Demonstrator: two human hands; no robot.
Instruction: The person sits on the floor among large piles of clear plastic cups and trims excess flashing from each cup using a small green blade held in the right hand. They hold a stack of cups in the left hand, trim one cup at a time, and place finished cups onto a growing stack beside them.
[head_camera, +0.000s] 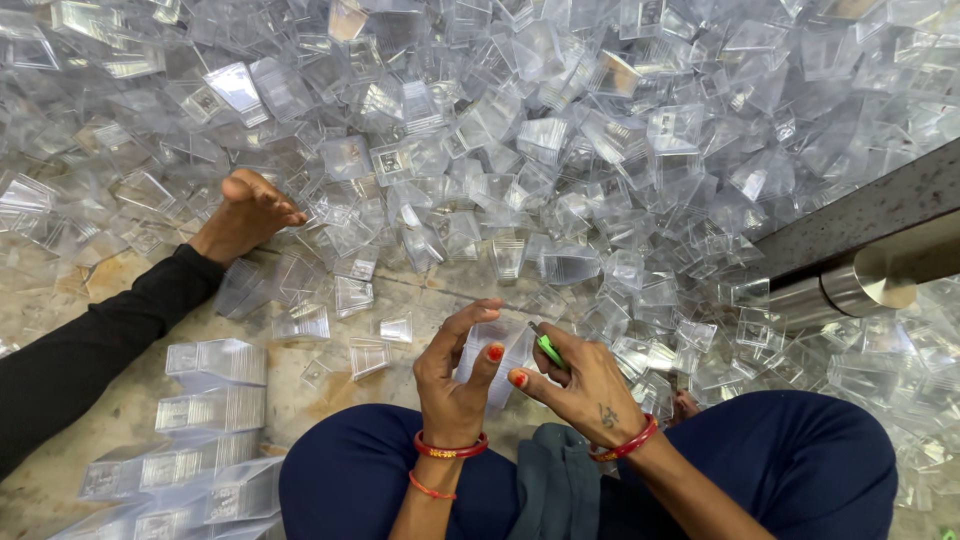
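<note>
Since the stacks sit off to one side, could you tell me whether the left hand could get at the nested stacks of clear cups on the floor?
Probably yes: the stacks of clear cups lie on that side with bare floor between, but the left hand is holding a clear cup.

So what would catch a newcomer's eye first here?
First, the huge heap of clear plastic cups that covers the floor across the top. Then, at bottom centre, the left hand holds a clear cup and the right hand a small green tool. Neat cup stacks lie at lower left.
</note>
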